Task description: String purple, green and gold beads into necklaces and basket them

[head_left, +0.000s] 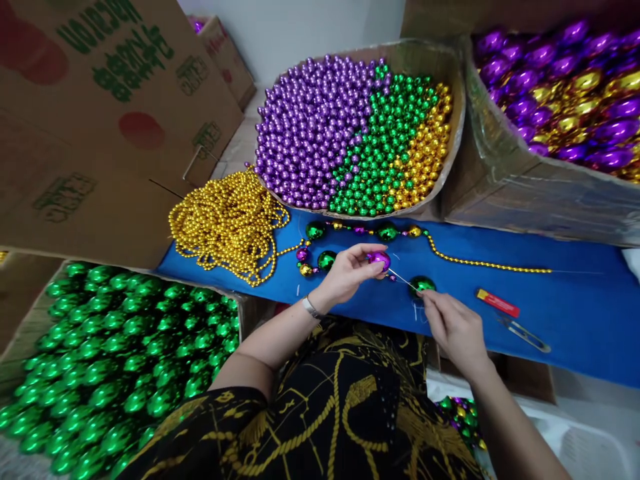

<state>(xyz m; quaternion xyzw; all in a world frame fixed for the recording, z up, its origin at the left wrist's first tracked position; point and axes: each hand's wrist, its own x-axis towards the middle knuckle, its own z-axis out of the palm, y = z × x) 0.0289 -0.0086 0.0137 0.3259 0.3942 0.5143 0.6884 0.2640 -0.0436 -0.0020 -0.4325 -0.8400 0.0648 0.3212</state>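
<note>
My left hand (pixel 347 272) pinches a shiny purple bead (pixel 380 260) between thumb and fingers. A thin white cord (pixel 400 277) runs from that bead to my right hand (pixel 454 328), whose fingertips are closed on it. Just beyond the right fingertips a large green bead (pixel 423 285) rests on the blue tabletop. Behind my left hand lies a strand of mixed beads, with a green bead (pixel 387 231) and a gold bead (pixel 414 231) on it. It continues right as a thin gold bead chain (pixel 480 264) ending in loose thread.
A heap of gold bead strands (pixel 225 223) lies on the blue table (pixel 590 313). Behind stands a box of purple, green and gold beads (pixel 320 127). A red-yellow lighter (pixel 498 302) and small thread snips (pixel 527 335) lie right. Large green beads (pixel 125 373) fill a box at left.
</note>
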